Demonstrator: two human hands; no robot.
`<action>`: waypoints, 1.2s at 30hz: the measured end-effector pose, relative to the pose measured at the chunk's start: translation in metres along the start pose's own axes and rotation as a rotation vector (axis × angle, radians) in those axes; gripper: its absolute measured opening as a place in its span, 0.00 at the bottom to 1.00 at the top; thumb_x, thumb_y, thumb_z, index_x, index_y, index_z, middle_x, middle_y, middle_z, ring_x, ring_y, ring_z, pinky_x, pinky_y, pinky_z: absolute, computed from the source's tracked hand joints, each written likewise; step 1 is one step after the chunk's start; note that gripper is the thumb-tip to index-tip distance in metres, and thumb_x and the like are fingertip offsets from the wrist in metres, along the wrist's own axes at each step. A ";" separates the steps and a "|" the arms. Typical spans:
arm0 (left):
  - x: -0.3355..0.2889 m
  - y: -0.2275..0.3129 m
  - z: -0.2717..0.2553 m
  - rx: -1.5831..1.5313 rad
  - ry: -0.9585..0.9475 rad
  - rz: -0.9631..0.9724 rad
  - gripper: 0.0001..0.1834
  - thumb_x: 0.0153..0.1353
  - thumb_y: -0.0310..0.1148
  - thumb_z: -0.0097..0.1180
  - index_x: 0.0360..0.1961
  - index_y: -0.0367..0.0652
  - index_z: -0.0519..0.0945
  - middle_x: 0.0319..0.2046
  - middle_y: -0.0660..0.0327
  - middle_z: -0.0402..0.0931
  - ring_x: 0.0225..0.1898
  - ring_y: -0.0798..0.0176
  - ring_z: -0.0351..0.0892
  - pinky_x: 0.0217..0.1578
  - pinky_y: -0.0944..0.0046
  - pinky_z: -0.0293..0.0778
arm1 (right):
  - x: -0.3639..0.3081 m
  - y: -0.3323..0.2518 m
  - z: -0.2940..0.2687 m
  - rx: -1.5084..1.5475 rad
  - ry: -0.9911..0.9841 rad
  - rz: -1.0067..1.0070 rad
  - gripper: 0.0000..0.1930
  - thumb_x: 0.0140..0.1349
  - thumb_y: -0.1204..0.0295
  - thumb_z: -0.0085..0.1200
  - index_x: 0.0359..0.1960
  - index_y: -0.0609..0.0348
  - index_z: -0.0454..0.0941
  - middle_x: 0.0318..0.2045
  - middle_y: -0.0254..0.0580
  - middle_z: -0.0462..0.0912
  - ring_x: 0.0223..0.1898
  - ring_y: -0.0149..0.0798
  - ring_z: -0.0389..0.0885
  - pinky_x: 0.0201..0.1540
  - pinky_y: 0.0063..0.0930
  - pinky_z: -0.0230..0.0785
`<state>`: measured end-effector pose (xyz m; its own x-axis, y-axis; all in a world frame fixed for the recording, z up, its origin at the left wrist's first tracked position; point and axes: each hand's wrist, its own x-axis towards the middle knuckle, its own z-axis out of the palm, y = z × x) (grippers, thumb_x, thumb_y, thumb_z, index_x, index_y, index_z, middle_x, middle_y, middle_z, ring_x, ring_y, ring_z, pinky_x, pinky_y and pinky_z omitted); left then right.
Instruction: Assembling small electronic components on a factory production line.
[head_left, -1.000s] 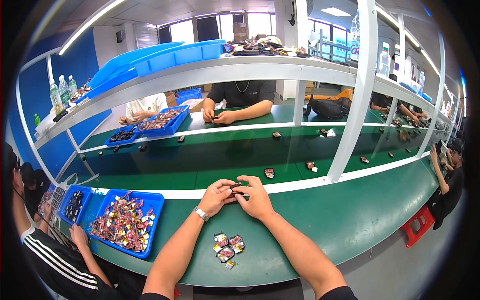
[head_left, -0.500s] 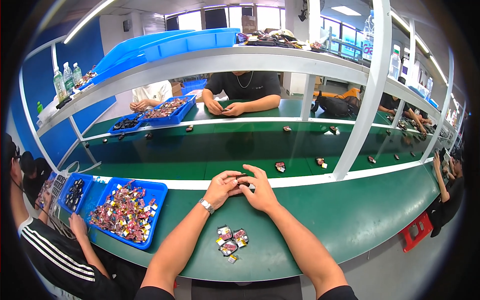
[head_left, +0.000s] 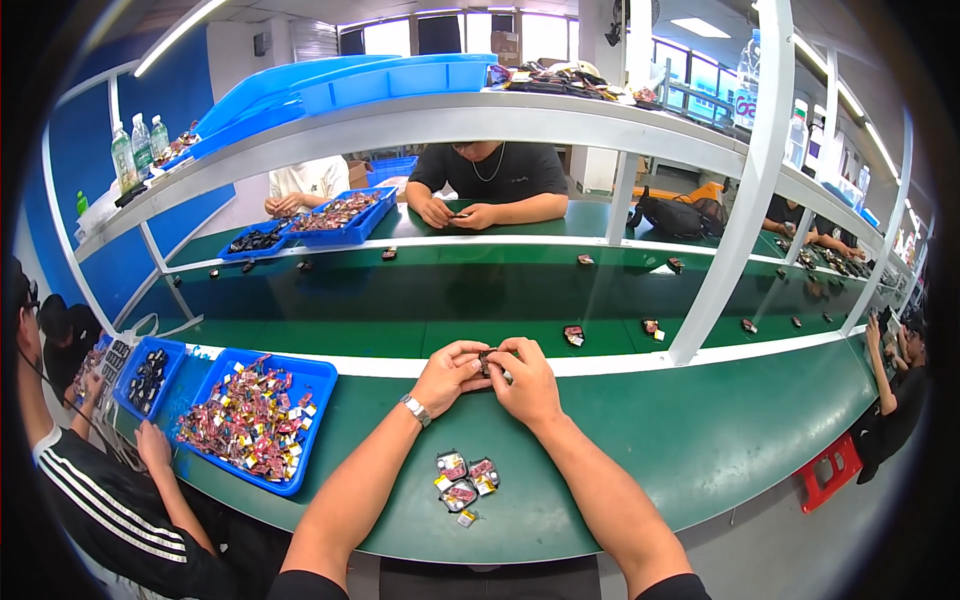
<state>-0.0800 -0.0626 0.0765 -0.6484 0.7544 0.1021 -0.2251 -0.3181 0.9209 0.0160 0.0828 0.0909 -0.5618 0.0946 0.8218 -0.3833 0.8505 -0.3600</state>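
Note:
Both my hands meet over the green bench, near the white rail. My left hand point(head_left: 447, 380), with a metal-banded watch on the wrist, pinches a small dark casing point(head_left: 487, 364) from the left. On its other side my right hand point(head_left: 527, 385) presses fingertips and thumb against the same casing, whose details are mostly hidden. Closer to me lie three small dark casings point(head_left: 459, 494) with reddish circuit boards inside. Beside them is a small silver-and-yellow battery pouch point(head_left: 467, 518).
At left stands a blue bin point(head_left: 322, 405) heaped with circuit boards and batteries, with a smaller blue bin point(head_left: 173, 365) of black parts beyond. A co-worker's striped sleeve point(head_left: 115, 505) is near them. Past the rail, small casings point(head_left: 573, 335) sit on the green belt point(head_left: 470, 300). A white post point(head_left: 730, 200) rises at right.
My right hand's fingers, raised and spread before, have curled down onto the dark casing. My left hand stays in nearly the same place.

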 end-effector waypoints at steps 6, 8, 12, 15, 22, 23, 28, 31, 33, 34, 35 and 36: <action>0.000 0.000 0.000 0.001 0.018 -0.013 0.13 0.68 0.23 0.49 0.52 0.35 0.71 0.48 0.55 0.78 0.49 0.62 0.80 0.51 0.59 0.80 | -0.004 -0.002 0.003 -0.009 -0.023 0.034 0.11 0.49 0.80 0.63 0.36 0.59 0.82 0.37 0.39 0.77 0.40 0.41 0.78 0.39 0.33 0.75; 0.001 0.000 0.001 0.006 0.014 -0.015 0.13 0.68 0.23 0.48 0.52 0.35 0.70 0.48 0.55 0.78 0.49 0.62 0.80 0.51 0.59 0.80 | -0.004 0.001 0.004 -0.006 -0.021 0.027 0.11 0.49 0.80 0.63 0.35 0.59 0.82 0.37 0.39 0.77 0.39 0.41 0.79 0.39 0.33 0.75; 0.001 -0.002 -0.001 -0.002 -0.010 -0.021 0.16 0.65 0.26 0.54 0.53 0.37 0.70 0.49 0.55 0.77 0.51 0.60 0.78 0.53 0.55 0.79 | -0.002 0.000 0.003 -0.047 0.011 0.003 0.10 0.48 0.80 0.63 0.34 0.58 0.81 0.37 0.38 0.77 0.38 0.41 0.79 0.38 0.32 0.75; 0.000 -0.001 -0.002 0.006 -0.016 -0.017 0.15 0.66 0.26 0.54 0.53 0.37 0.70 0.48 0.54 0.77 0.51 0.60 0.79 0.53 0.55 0.79 | -0.003 -0.003 0.003 -0.076 0.009 0.023 0.09 0.48 0.80 0.63 0.33 0.57 0.81 0.36 0.38 0.77 0.37 0.41 0.78 0.37 0.32 0.75; 0.001 -0.003 -0.003 0.009 0.008 -0.016 0.15 0.66 0.25 0.53 0.52 0.36 0.70 0.48 0.54 0.77 0.50 0.60 0.79 0.53 0.55 0.79 | -0.004 0.000 0.008 -0.143 0.041 -0.087 0.07 0.49 0.79 0.63 0.31 0.58 0.82 0.33 0.37 0.78 0.36 0.40 0.78 0.36 0.33 0.74; 0.000 -0.002 -0.001 0.022 0.013 -0.016 0.14 0.66 0.24 0.53 0.52 0.36 0.70 0.48 0.55 0.77 0.50 0.60 0.79 0.53 0.56 0.79 | -0.005 0.001 0.010 -0.141 0.048 -0.082 0.07 0.48 0.79 0.63 0.31 0.59 0.82 0.33 0.37 0.78 0.36 0.40 0.78 0.36 0.32 0.74; 0.002 0.000 0.006 0.058 0.052 -0.021 0.14 0.65 0.22 0.50 0.52 0.36 0.70 0.45 0.58 0.78 0.46 0.63 0.79 0.51 0.57 0.80 | -0.007 0.009 0.014 -0.166 0.089 -0.145 0.08 0.45 0.78 0.58 0.30 0.59 0.80 0.32 0.36 0.75 0.37 0.39 0.75 0.37 0.32 0.71; 0.000 0.000 0.004 0.052 0.077 -0.018 0.14 0.65 0.22 0.51 0.52 0.36 0.70 0.43 0.59 0.78 0.45 0.64 0.80 0.48 0.59 0.81 | -0.005 0.005 0.012 -0.181 0.077 -0.121 0.07 0.46 0.77 0.58 0.30 0.59 0.80 0.33 0.35 0.75 0.38 0.39 0.75 0.38 0.32 0.69; 0.001 -0.001 0.007 0.054 0.075 -0.017 0.13 0.65 0.21 0.50 0.50 0.35 0.72 0.43 0.58 0.77 0.45 0.64 0.80 0.47 0.60 0.82 | -0.005 0.006 0.010 -0.188 0.068 -0.110 0.08 0.47 0.76 0.59 0.31 0.58 0.80 0.35 0.35 0.75 0.40 0.39 0.74 0.39 0.33 0.67; 0.002 -0.003 0.007 0.097 0.106 -0.004 0.12 0.64 0.21 0.51 0.49 0.35 0.72 0.42 0.58 0.78 0.43 0.64 0.81 0.45 0.61 0.82 | -0.006 0.006 0.008 -0.165 0.050 -0.090 0.08 0.47 0.76 0.60 0.31 0.58 0.80 0.37 0.36 0.76 0.41 0.40 0.75 0.39 0.33 0.68; 0.003 -0.004 0.010 0.138 0.137 0.009 0.11 0.64 0.21 0.51 0.48 0.35 0.72 0.41 0.58 0.78 0.41 0.64 0.81 0.43 0.61 0.83 | -0.006 0.006 0.005 -0.143 0.031 -0.070 0.09 0.46 0.77 0.62 0.32 0.57 0.80 0.38 0.36 0.77 0.42 0.40 0.75 0.40 0.33 0.69; 0.004 -0.005 0.012 0.140 0.153 0.029 0.10 0.64 0.21 0.52 0.46 0.35 0.73 0.39 0.57 0.79 0.37 0.65 0.82 0.37 0.63 0.84 | -0.006 0.008 0.002 -0.076 -0.002 -0.064 0.10 0.47 0.76 0.63 0.34 0.57 0.80 0.41 0.37 0.77 0.44 0.41 0.75 0.44 0.34 0.71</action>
<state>-0.0723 -0.0512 0.0766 -0.7584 0.6467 0.0813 -0.1079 -0.2475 0.9629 0.0148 0.0884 0.0821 -0.5394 0.0379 0.8412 -0.3620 0.8915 -0.2723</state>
